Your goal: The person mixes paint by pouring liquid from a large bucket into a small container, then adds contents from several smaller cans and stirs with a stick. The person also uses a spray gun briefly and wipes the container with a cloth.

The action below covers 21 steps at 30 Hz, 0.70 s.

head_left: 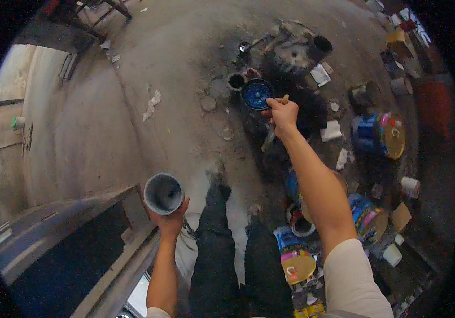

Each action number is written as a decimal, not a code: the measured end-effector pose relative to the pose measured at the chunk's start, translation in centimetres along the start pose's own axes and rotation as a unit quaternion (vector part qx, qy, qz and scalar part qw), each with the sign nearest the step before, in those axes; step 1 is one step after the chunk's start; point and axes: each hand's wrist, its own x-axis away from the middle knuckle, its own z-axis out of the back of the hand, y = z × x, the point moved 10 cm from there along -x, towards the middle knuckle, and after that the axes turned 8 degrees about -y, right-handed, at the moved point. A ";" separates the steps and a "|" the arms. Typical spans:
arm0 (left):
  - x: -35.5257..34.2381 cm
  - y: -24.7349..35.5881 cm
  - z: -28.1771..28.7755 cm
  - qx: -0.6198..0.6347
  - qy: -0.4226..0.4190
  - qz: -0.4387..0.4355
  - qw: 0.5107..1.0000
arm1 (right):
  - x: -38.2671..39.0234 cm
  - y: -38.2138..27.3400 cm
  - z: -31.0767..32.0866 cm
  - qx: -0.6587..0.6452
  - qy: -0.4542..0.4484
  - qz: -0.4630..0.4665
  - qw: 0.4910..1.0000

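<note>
Head view: the left hand [170,222], forearm beside the legs, curls around a grey cup [164,194], mouth upward. Farther forward, arm outstretched, the right hand [282,113] has its fingers closed on a dark round dish [257,95], blue inside, and a pale stick [269,139]. The dish is well apart from the cup, ahead and rightward, near a dark can [235,81].
</note>
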 end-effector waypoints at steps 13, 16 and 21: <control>-22.5 -14.4 -2.5 -0.057 -0.096 0.246 0.963 | -30.8 9.8 -11.9 -0.147 0.141 -0.183 0.962; -27.4 -15.3 -2.4 -0.117 -0.067 0.265 0.955 | -37.1 13.5 -13.0 -0.214 0.173 -0.262 0.925; -34.5 -15.0 -5.4 -0.060 -0.138 0.292 0.944 | -44.9 16.7 -15.5 -0.360 0.044 -0.242 0.900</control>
